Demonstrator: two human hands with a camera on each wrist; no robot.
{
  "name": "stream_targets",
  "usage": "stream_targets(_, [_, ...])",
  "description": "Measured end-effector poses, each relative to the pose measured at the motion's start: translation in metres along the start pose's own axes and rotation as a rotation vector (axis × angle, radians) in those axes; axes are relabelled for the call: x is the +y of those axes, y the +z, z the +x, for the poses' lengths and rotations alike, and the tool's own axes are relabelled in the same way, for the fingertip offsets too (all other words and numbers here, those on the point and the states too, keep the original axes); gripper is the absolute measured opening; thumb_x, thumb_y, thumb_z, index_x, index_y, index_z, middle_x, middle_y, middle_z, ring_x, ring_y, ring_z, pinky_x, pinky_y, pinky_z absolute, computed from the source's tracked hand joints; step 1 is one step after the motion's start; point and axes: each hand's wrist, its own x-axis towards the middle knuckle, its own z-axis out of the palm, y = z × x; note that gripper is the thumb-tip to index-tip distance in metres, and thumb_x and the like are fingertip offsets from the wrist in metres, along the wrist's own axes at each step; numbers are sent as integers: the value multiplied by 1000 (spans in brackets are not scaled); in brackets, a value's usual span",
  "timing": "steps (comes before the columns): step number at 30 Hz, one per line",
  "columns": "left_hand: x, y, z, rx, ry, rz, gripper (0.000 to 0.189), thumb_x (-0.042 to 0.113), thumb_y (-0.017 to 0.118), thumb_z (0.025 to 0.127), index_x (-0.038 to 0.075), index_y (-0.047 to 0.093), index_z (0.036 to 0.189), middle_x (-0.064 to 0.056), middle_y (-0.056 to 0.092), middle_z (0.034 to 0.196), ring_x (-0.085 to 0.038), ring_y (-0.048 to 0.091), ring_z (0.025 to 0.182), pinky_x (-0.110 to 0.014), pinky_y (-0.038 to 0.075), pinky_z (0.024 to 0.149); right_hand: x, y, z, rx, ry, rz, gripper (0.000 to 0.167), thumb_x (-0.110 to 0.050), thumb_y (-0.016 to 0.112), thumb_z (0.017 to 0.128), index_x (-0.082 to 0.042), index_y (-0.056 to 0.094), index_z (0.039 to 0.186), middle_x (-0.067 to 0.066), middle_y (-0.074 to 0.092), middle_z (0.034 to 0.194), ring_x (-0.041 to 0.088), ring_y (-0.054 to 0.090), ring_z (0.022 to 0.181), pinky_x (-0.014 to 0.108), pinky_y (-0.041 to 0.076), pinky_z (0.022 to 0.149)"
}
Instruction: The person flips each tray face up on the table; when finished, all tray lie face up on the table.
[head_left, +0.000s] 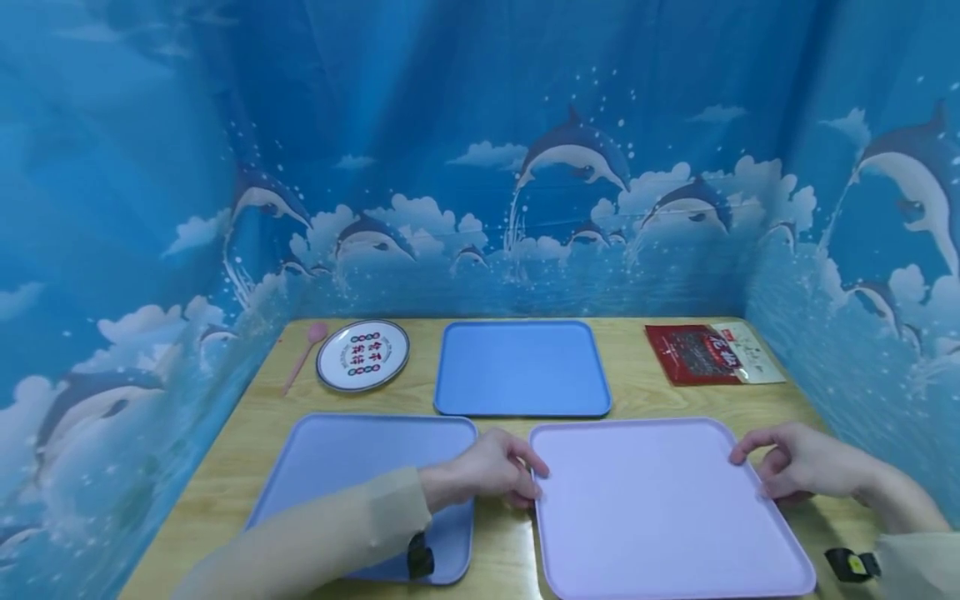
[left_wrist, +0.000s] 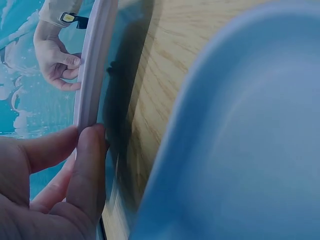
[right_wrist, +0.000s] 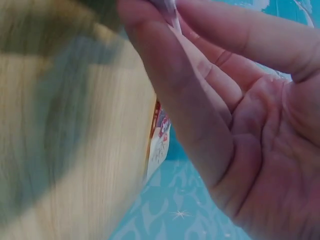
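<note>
A pale purple tray (head_left: 667, 508) is at the front right of the table, held by both hands at opposite sides. My left hand (head_left: 498, 467) pinches its left rim; in the left wrist view, thumb and fingers close on the tray's edge (left_wrist: 95, 65). My right hand (head_left: 813, 467) grips the right rim, and the right wrist view shows the rim between thumb and finger at the top. Shadow lies on the wood below the tray's edge. Under my left forearm sits a blue-violet tray (head_left: 360, 458), partly covered by the sleeve.
Behind the two trays lies a blue tray (head_left: 522, 367). Toward the back left are a white plate (head_left: 363, 356) with printed characters and a pink spoon (head_left: 307, 350). A red and white food packet (head_left: 708, 354) rests at the back right. Dolphin-printed curtains (head_left: 480, 167) surround the wooden table.
</note>
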Motion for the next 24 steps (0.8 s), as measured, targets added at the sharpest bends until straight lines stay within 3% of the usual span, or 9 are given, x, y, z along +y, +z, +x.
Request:
stream_targets(3, [0,-2,1,-12,3,22,25,-14,85,84,0,85,104,-15,81,77,-13,72,59,-26,68,59,-1,4,4,31,-1,-56,40,8,67,96,20,59,133,-9,72,76,-2,58,64,19,49,55])
stream_targets(10, [1,-4,6,-17,9,72,23,-15,85,83,-1,83,100,-15,80,75,-14,70,56,-25,67,57,-2,3,12,73,18,-161,40,9,70,89,12,66,128,-7,71,74,0,61,63,20,53,55])
stream_targets(24, [1,-6,12,16,15,147,19,-14,86,83,2,81,92,-7,71,63,-12,68,53,-25,65,54,22,-1,20,43,-34,-69,40,10,68,94,18,62,133,12,79,83,4,69,68,25,60,58])
